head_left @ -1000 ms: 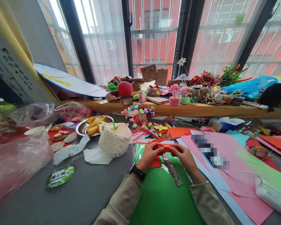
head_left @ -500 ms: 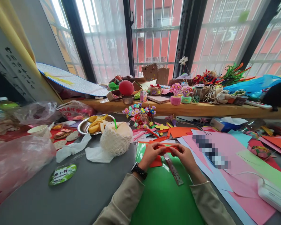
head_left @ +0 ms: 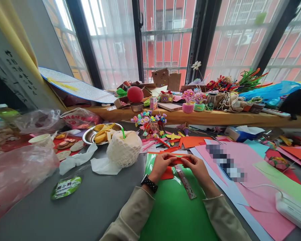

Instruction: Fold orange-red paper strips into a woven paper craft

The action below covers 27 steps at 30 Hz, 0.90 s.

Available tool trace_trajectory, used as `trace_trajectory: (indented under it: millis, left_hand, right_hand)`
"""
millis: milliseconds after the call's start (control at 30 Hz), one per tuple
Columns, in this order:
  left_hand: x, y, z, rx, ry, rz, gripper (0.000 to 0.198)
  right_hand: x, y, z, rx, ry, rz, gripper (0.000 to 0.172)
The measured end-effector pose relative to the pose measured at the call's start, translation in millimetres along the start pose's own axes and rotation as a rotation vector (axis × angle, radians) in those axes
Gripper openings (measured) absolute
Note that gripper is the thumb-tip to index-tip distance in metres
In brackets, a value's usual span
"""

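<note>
A small strip of folded red-orange paper is stretched between my two hands, above the far end of a green mat. My left hand, with a dark dotted watch on its wrist, pinches the left end. On the right end, the fingers of my right hand are closed in the same way. Below the hands a patterned ruler lies slanted on the mat. Another red-orange paper piece lies beside my left hand, partly hidden by it.
Left of the mat stand a netted coconut with a green straw and a metal bowl of bananas. Coloured paper sheets, a blurred-out phone and a white power bank lie right. Craft flowers stand behind.
Both hands stay in nearly the same place, still pinching the red-orange paper. Only a very slight shift of the view shows.
</note>
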<state>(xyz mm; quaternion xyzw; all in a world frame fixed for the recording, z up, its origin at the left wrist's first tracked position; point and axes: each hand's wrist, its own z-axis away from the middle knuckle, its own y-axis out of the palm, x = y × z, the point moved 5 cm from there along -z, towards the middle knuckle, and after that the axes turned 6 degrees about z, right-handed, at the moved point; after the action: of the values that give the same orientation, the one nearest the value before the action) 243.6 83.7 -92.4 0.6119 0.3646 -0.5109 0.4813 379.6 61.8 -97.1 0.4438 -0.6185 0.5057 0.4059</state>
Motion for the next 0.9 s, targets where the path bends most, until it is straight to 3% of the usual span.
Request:
trace_trajectory:
  millis: [333,700,900]
  left_hand:
    - [-0.4,0.2,0.7,0.001,0.017,-0.025,0.017]
    - [-5.0,5.8,4.3,0.057,0.056,-0.066,0.025]
    - [-3.6,2.8,3.3,0.001,0.059,-0.125,0.02]
  right_hand:
    - [-1.1,-0.4,-1.2,-0.006,0.01,0.006,0.025]
    - [-1.0,1.4,-0.3,-0.001,0.008,-0.029,0.029]
    - [4.4,0.6,1.5,-0.013,-0.019,-0.012,0.029]
